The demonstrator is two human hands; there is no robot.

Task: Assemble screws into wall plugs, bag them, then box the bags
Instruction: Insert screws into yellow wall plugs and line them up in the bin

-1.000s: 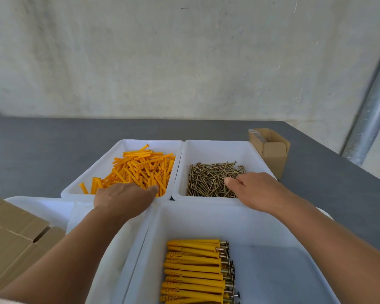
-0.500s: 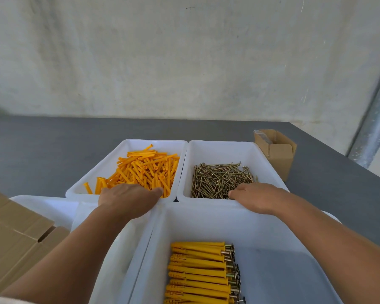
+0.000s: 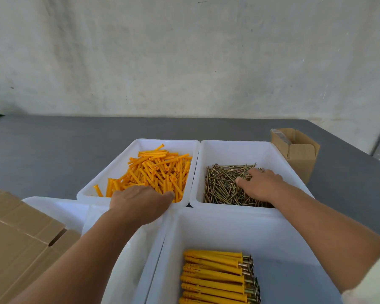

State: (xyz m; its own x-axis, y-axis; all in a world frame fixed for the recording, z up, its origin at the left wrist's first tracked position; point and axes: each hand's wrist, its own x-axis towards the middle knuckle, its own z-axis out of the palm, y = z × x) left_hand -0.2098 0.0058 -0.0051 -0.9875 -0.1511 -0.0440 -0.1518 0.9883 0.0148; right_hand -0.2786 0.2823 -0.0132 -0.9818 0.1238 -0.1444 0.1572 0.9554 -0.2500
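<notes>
Your bins (image 3: 228, 227) are smooth white plastic with a faint sheen. The loose wall plugs (image 3: 158, 170) are matt orange plastic, and the screws (image 3: 224, 185) are brassy, glinting metal. The assembled plugs (image 3: 213, 273) pair yellow plastic with shiny metal heads. The small box (image 3: 298, 156) and the carton (image 3: 15, 238) are matt brown cardboard. The table (image 3: 53, 150) is matt grey, and the wall (image 3: 184, 62) is rough and chalky.

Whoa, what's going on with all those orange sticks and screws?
A person is making screw-and-plug sets. Their left hand reaches into the orange wall plugs, and their right hand is on the pile of screws beside them. Whether either has grabbed one is hidden. Finished sets lie in a row in the nearest tub.
</notes>
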